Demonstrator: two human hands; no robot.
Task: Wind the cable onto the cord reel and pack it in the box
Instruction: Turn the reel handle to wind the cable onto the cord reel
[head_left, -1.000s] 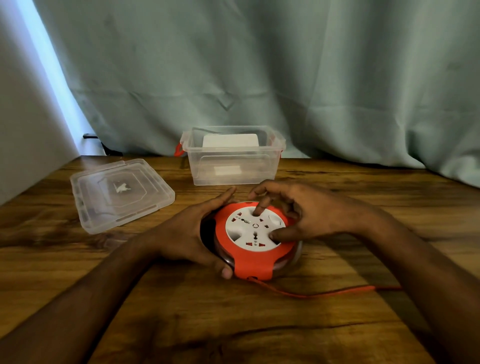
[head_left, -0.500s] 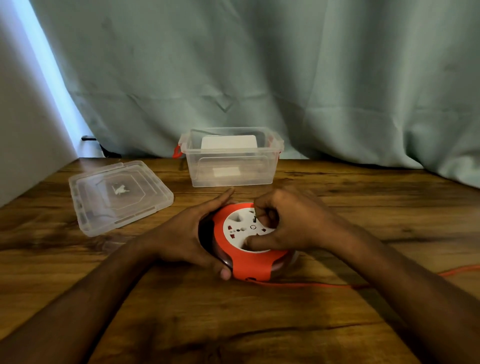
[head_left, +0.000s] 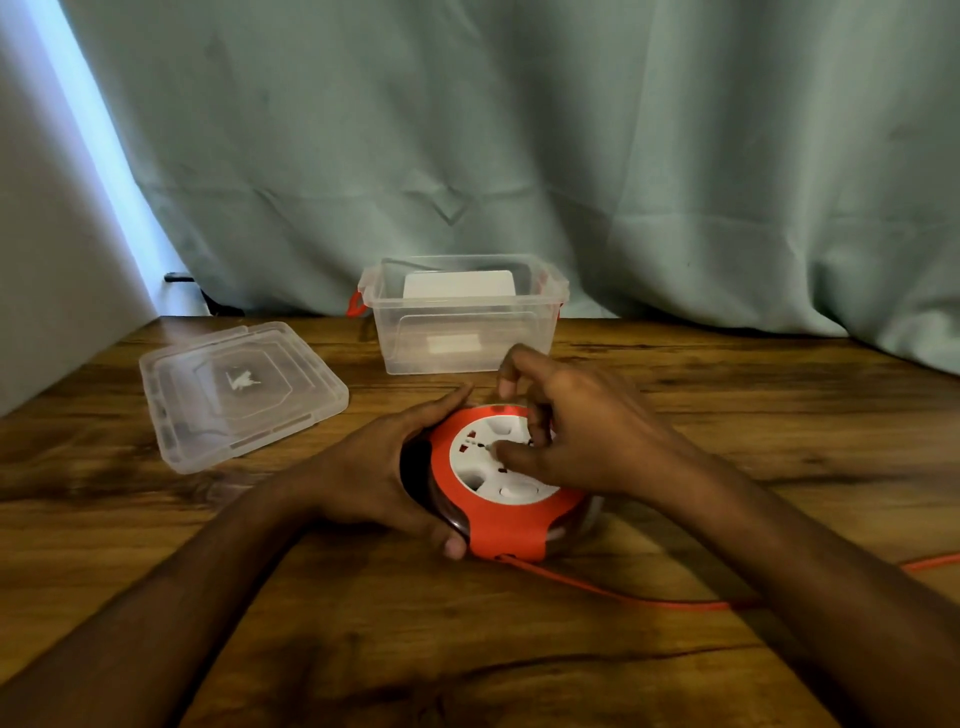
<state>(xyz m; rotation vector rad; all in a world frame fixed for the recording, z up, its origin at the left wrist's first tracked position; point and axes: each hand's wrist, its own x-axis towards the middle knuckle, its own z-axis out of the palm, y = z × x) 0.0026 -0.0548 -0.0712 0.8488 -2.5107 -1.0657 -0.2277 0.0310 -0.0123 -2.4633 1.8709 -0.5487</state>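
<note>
A round orange cord reel (head_left: 506, 530) with a white socket face lies flat on the wooden table, at the middle. My left hand (head_left: 387, 467) cups its left rim and holds it steady. My right hand (head_left: 571, 431) rests on the white face, thumb and fingertips pressed into its recesses. An orange cable (head_left: 639, 597) leaves the reel's front edge and runs right, passing under my right forearm toward the table's right side. The clear plastic box (head_left: 462, 353) with red latches stands open just behind the reel.
The box's clear lid (head_left: 239, 389) lies flat at the back left. A white flat object shows behind or inside the box's far wall. A grey-green curtain hangs along the table's back edge, and a wall closes the left side.
My right hand has turned on the white face, its fingers shifting around the disc. The cable on the table has shifted and now runs straighter. My left hand stays on the rim.
</note>
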